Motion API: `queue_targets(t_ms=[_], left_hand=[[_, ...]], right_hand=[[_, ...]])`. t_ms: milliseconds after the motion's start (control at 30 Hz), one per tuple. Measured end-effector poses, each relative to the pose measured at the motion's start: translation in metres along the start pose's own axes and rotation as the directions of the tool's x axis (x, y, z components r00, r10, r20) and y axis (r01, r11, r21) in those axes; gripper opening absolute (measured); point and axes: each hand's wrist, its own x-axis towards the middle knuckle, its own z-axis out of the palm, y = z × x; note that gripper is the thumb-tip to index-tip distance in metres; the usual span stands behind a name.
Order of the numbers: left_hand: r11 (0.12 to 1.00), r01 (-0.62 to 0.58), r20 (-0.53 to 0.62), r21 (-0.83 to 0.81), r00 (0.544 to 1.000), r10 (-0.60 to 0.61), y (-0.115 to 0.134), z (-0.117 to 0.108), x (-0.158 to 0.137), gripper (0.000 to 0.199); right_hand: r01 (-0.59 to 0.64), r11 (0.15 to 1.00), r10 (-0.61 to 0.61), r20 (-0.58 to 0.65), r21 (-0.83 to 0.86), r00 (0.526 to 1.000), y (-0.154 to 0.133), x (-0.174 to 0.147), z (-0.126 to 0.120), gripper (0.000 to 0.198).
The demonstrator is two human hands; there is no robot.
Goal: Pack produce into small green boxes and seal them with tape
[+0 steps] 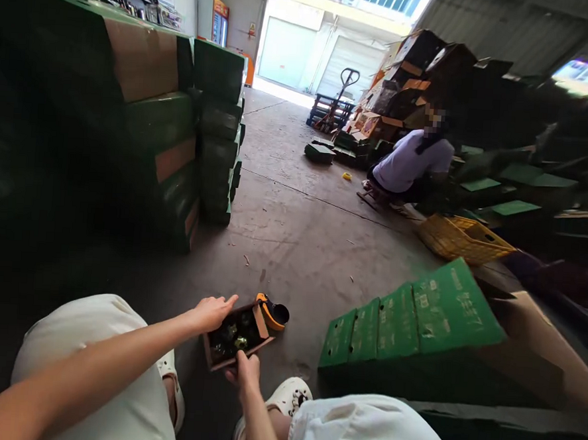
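Note:
Low in the middle of the head view, a small open cardboard box (209, 351) is tilted between my feet. Inside it are several dark, glossy rounded things; one yellowish-green piece (240, 343) stands out, but I cannot tell their kind. My left hand (213, 313) lies across the far left rim, its fingers stretched out. My right hand (245, 371) grips the near wall, thumb over the edge and the other fingers mostly hidden underneath. Just beyond the box's right flap, an orange-and-black tape dispenser (272, 313) lies on the floor.
A row of green boxes (392, 319) stands to my right; tall stacks of green cartons (214, 129) rise on the left. Farther off are a yellow crate (465, 240), a crouching person (412, 161), a pallet jack (338, 103) and piled cartons (396, 87).

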Motion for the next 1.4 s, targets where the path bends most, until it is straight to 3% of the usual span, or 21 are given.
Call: queue_targets(t_ms=[100, 167, 267, 333, 367, 467, 533, 600, 667, 733, 800, 900, 1033, 1300, 1400], left_hand=[[0.999, -0.023, -0.061, -0.049, 0.998, 0.020, -0.003, -0.004, 0.005, 0.073], [0.997, 0.004, -0.074, -0.082, 0.997, -0.010, -0.009, -0.001, 0.002, 0.063], [0.991, 0.062, -0.072, -0.116, 0.995, -0.071, -0.016, 0.010, -0.007, 0.044], [0.985, 0.087, -0.086, -0.149, 0.991, -0.100, -0.017, 0.018, -0.008, 0.038], [0.980, 0.102, -0.098, -0.170, 0.988, -0.120, -0.016, 0.022, -0.006, 0.037], [0.953, 0.191, -0.121, -0.236, 0.967, -0.224, -0.007, 0.035, 0.005, 0.031], [0.917, 0.279, -0.131, -0.284, 0.937, -0.325, 0.000, 0.050, 0.013, 0.030], [0.870, 0.371, -0.156, -0.325, 0.886, -0.436, 0.004, 0.074, 0.015, 0.033], [0.770, 0.470, -0.202, -0.431, 0.782, -0.590, 0.005, 0.106, 0.015, 0.038], [0.553, 0.494, -0.188, -0.671, 0.607, -0.772, 0.003, 0.138, 0.015, 0.046], [0.405, 0.452, -0.104, -0.795, 0.557, -0.824, 0.002, 0.162, 0.019, 0.050], [0.385, 0.450, -0.058, -0.806, 0.587, -0.807, 0.002, 0.178, 0.030, 0.050], [0.409, 0.509, -0.038, -0.758, 0.591, -0.806, 0.004, 0.174, 0.036, 0.052], [0.407, 0.508, 0.018, -0.759, 0.642, -0.767, 0.007, 0.162, 0.031, 0.058], [0.444, 0.445, -0.018, -0.778, 0.690, -0.724, 0.002, 0.163, 0.026, 0.060]], right_hand=[[-0.081, 0.980, 0.077, 0.027, 0.184, 0.997, 0.015, -0.011, 0.027, 0.033], [-0.103, 0.978, 0.081, 0.126, 0.181, 0.989, 0.011, -0.015, 0.030, 0.042], [0.076, 0.993, -0.049, 0.269, -0.090, 0.962, -0.014, -0.013, 0.016, 0.048], [0.266, 0.928, -0.203, 0.245, -0.261, 0.948, -0.041, -0.004, 0.004, 0.044], [0.367, 0.843, -0.316, 0.191, -0.393, 0.930, -0.054, 0.001, -0.002, 0.043], [0.446, 0.691, -0.417, 0.191, -0.569, 0.889, -0.084, 0.018, -0.010, 0.029], [0.452, 0.627, -0.388, 0.249, -0.635, 0.888, -0.089, 0.025, -0.009, 0.021], [0.450, 0.562, -0.343, 0.299, -0.694, 0.890, -0.081, 0.026, -0.004, 0.031], [0.442, 0.505, -0.314, 0.320, -0.741, 0.894, -0.069, 0.024, 0.003, 0.050], [0.427, 0.452, -0.304, 0.314, -0.783, 0.899, -0.059, 0.023, 0.009, 0.060], [0.399, 0.404, -0.300, 0.293, -0.823, 0.908, -0.055, 0.026, 0.015, 0.059], [0.352, 0.352, -0.294, 0.255, -0.867, 0.921, -0.058, 0.033, 0.022, 0.045], [0.344, 0.327, -0.300, 0.248, -0.880, 0.921, -0.059, 0.042, 0.024, 0.037], [0.349, 0.419, -0.336, 0.214, -0.838, 0.917, -0.044, 0.032, 0.032, 0.048], [0.388, 0.486, -0.425, 0.176, -0.783, 0.888, -0.040, 0.025, 0.016, 0.054]])
